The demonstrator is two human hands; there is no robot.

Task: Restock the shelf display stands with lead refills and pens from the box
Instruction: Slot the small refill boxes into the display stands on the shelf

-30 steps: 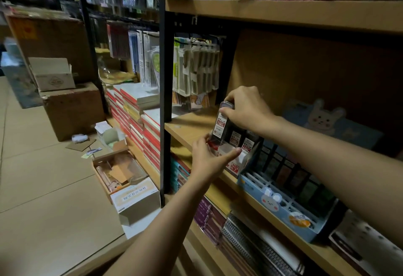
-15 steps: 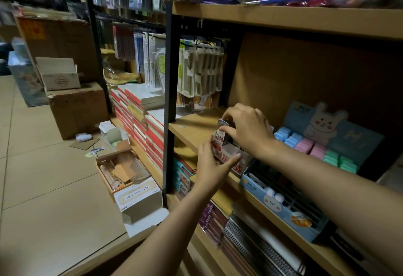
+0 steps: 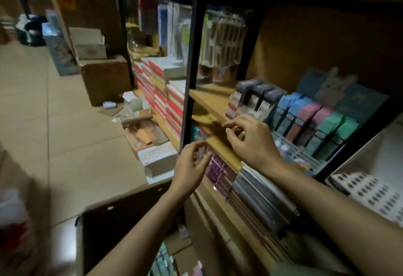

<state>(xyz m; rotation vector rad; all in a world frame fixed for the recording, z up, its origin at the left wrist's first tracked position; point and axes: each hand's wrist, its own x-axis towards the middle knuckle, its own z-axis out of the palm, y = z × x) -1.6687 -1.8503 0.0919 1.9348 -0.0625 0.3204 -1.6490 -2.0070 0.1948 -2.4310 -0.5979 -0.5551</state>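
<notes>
Dark lead refills (image 3: 254, 99) now seated in display stand (image 3: 290, 145) on shelf (image 3: 224, 156); left hand (image 3: 192, 166) and right hand (image 3: 253, 140) withdrawn, released, empty; next: box (image 3: 122, 217) below

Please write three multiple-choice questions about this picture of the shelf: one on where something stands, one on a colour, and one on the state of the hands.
1. Where does the dark lead refill stand sit?
A. on the floor
B. left of the pastel stand
C. on the top shelf

2. What colour are the rightmost packs in the pastel stand?
A. green
B. yellow
C. red

3. What do the left hand and right hand hold?
A. a pen each
B. one carton together
C. nothing visible

Key: 1 B, they stand side by side on one shelf. 2 A, after blue and pink. 3 C, fingers loosely curled, empty.
</notes>
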